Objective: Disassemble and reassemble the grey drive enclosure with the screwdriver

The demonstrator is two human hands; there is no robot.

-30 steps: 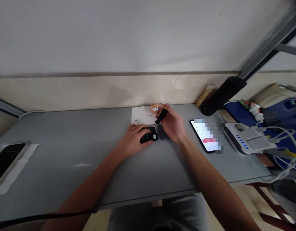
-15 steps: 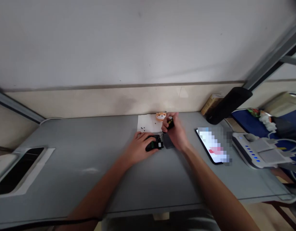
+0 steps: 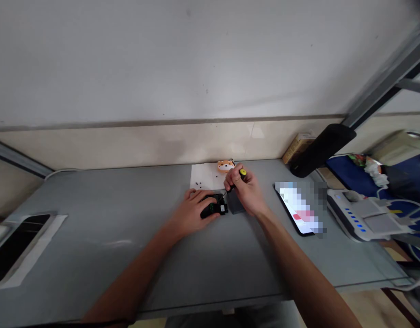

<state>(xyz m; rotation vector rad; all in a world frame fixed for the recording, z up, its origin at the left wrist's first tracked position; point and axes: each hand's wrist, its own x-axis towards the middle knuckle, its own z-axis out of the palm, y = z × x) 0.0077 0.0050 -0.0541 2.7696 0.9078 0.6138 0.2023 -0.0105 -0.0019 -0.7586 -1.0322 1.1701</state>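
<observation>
My left hand [image 3: 191, 212] rests over a black electronic device [image 3: 213, 207], its fingers gripping it from the left. My right hand [image 3: 246, 191] is shut around a small screwdriver [image 3: 238, 178] with a yellow-tipped black handle. The thin shaft slants down to the device's right end, and the tip is too small to see clearly. Below my right hand lies a dark grey block [image 3: 234, 205]. Several tiny black screws [image 3: 198, 184] lie on a white paper sheet [image 3: 203, 177], just beyond my left fingers.
An orange dog-shaped figurine [image 3: 225, 166] stands behind my right hand. A phone with a pixelated screen [image 3: 297, 209] lies to the right, beyond it a white device with blue lights [image 3: 360, 214] and cables. A black lamp arm [image 3: 322, 150] overhangs the table's far right corner.
The whole view has shifted as my head moved. My right hand has come down closer to the device, with the screwdriver's shaft now at its right end. My left hand still holds the device.
</observation>
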